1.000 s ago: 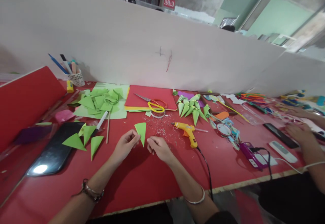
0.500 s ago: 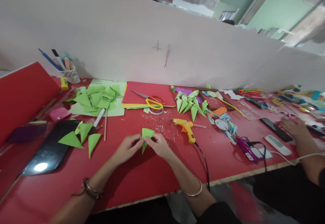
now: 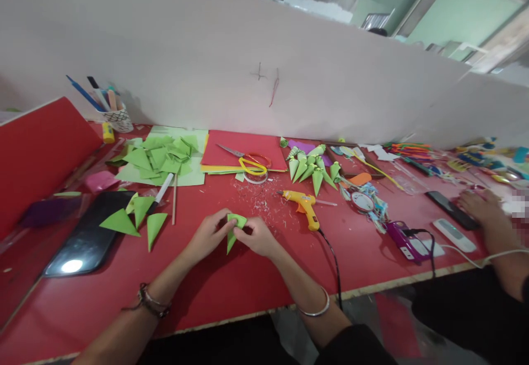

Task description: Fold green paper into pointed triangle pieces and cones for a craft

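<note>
Between my hands is a small green paper cone (image 3: 230, 239), its point toward me. My left hand (image 3: 210, 236) pinches its upper left side, the thumb lying across the paper. On the right side, the fingers of my right hand (image 3: 257, 236) are closed on the same paper. Several flat green paper pieces (image 3: 156, 231) lie left of my hands, some over a black phone-like slab (image 3: 85, 238). Farther back rests a heap of cut green paper (image 3: 161, 158). A yellow glue gun (image 3: 303, 206) lies to the right, near several finished-looking green cones (image 3: 317, 177).
Scissors (image 3: 252, 165) lie on stacked red paper (image 3: 223, 144). A pen cup (image 3: 119, 118) stands back left. The glue gun's cord (image 3: 333, 263) hangs over the table edge. At right are a purple power strip (image 3: 407, 241), a white remote (image 3: 454, 235) and another person's hand (image 3: 481, 205).
My left thumb has moved across onto the front of the green paper, whose top looks more folded in. The whole view has shifted slightly.
</note>
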`<state>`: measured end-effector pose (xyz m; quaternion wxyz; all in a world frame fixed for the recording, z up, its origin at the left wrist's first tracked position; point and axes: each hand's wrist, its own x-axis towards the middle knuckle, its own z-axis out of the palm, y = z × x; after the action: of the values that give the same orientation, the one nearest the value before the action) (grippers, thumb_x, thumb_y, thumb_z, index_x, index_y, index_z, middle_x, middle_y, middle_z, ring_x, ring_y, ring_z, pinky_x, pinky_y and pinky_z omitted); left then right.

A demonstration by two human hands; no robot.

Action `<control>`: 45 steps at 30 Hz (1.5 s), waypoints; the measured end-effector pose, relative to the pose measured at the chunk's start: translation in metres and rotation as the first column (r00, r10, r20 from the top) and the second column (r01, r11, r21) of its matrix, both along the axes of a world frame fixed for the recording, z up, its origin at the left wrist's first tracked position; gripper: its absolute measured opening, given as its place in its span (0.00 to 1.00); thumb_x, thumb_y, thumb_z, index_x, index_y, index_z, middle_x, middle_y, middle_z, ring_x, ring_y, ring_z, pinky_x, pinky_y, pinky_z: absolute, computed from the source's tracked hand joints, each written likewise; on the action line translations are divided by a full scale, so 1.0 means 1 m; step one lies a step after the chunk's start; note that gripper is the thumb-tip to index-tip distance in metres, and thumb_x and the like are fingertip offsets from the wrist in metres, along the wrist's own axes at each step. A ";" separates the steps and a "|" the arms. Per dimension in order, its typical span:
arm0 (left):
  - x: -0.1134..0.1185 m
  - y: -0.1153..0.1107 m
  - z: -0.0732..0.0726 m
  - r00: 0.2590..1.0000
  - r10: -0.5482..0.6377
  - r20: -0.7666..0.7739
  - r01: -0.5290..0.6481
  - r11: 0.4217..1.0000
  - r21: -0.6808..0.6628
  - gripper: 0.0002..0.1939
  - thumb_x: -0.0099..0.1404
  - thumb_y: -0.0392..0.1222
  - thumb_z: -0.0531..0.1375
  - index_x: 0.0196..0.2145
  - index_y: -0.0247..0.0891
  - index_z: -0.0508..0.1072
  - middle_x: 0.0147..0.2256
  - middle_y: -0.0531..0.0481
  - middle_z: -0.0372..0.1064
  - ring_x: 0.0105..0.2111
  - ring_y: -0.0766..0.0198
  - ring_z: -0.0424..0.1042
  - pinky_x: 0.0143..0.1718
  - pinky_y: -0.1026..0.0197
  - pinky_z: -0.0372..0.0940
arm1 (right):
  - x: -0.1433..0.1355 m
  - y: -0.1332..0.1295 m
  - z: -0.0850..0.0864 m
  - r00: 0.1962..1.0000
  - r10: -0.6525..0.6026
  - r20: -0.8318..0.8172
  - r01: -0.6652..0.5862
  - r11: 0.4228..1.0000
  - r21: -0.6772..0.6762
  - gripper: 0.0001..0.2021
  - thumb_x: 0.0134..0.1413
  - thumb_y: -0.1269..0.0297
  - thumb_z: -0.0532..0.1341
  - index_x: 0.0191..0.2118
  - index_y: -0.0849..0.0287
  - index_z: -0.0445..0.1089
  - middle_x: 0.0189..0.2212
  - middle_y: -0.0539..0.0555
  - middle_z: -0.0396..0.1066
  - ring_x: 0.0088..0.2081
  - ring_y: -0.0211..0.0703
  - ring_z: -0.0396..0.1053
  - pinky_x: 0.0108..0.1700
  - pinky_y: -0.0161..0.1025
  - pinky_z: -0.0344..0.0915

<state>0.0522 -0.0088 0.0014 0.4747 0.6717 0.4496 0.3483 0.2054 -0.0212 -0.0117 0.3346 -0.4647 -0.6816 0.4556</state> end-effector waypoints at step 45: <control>-0.008 0.012 -0.010 0.929 0.287 0.235 -0.266 0.957 -0.118 0.13 0.58 0.48 0.53 0.21 0.37 0.63 0.17 0.58 0.59 0.21 0.69 0.61 0.25 0.68 0.57 | -0.002 -0.002 0.007 0.975 0.155 -0.161 -0.179 0.973 -0.146 0.07 0.50 0.70 0.51 0.24 0.61 0.60 0.19 0.46 0.60 0.20 0.29 0.55 0.24 0.28 0.53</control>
<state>0.0438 0.0029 -0.0089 0.5017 0.5317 0.4906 0.4743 0.2038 -0.0229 -0.0046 0.3064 -0.3955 -0.6530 0.5686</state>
